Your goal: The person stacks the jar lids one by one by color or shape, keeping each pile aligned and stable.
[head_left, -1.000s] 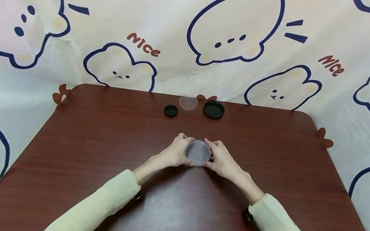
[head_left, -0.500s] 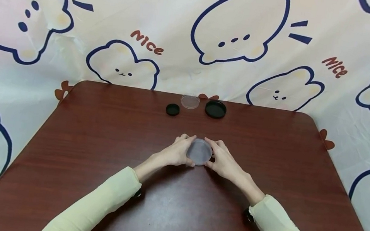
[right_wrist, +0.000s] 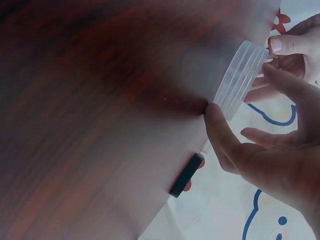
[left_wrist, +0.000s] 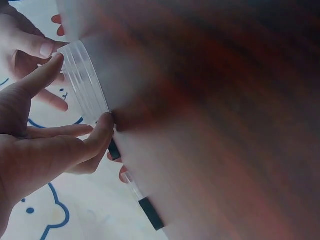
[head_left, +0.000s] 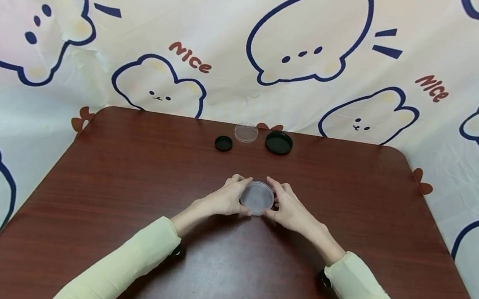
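Observation:
A clear round petri dish (head_left: 257,198) lies flat at the middle of the brown table, with several ridged layers along its side in the left wrist view. My left hand (head_left: 232,196) holds its left side, thumb at the near edge and index finger at the far edge. From the right, my right hand (head_left: 288,208) spans the opposite side, its thumb and index fingertip right at the rim. Both wrist views show the dish wall (left_wrist: 84,82) between the fingertips, and the right wrist view shows the same petri dish (right_wrist: 241,80) from the side.
Toward the back edge of the table (head_left: 116,254) stand a small black round dish (head_left: 223,143), a clear round dish (head_left: 246,133) and a larger black round dish (head_left: 278,143). A cartoon-printed cloth (head_left: 232,32) hangs behind and at both sides.
My right index finger has shifted slightly outward along the far rim. The petri dish and my left hand stay almost in place, and the head view has shifted a little.

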A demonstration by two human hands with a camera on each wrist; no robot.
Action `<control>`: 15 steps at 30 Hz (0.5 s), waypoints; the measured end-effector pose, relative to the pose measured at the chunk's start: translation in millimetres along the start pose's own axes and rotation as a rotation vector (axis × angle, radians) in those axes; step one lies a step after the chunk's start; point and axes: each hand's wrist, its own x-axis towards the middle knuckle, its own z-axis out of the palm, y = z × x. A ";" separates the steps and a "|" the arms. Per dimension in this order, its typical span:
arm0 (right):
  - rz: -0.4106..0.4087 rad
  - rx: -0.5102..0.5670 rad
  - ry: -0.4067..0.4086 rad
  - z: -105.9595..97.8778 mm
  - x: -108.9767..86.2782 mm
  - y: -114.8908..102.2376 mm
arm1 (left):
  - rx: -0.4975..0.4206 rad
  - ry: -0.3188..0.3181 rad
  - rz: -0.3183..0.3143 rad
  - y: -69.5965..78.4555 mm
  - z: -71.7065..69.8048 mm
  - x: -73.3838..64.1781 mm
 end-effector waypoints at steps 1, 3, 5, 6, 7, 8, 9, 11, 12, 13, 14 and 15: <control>0.001 0.010 -0.006 -0.9 0.1 0.4 | -0.004 -0.001 0.001 -0.9 -0.6 -0.1; -0.001 0.033 -0.018 -3.0 0.4 2.8 | -0.008 0.007 0.012 -3.3 -2.2 -0.5; 0.000 0.044 -0.028 -5.4 1.1 5.7 | -0.014 0.010 0.024 -5.9 -4.6 -1.3; -0.001 0.048 -0.034 -6.7 1.6 7.1 | -0.017 0.013 0.028 -7.1 -6.2 -2.0; 0.001 0.054 -0.042 -8.0 2.5 8.5 | -0.022 0.017 0.033 -8.4 -8.0 -2.7; 0.003 0.061 -0.050 -9.4 3.8 9.6 | -0.027 0.022 0.034 -9.8 -9.9 -3.4; 0.005 0.062 -0.059 -10.7 5.3 10.5 | -0.032 0.027 0.033 -11.2 -11.9 -4.0; 0.003 0.057 -0.070 -13.4 9.3 11.8 | -0.044 0.044 0.027 -14.4 -15.7 -4.6; 0.007 0.060 -0.073 -14.7 11.9 11.8 | -0.049 0.055 0.026 -16.0 -17.6 -4.5; 0.009 0.060 -0.070 -15.8 14.8 11.7 | -0.057 0.065 0.023 -17.8 -19.4 -3.9; 0.010 0.057 -0.064 -16.8 17.9 11.4 | -0.061 0.080 0.022 -20.0 -20.9 -3.1; 0.009 0.055 -0.055 -17.2 21.2 11.6 | -0.068 0.095 0.021 -22.1 -22.7 -2.5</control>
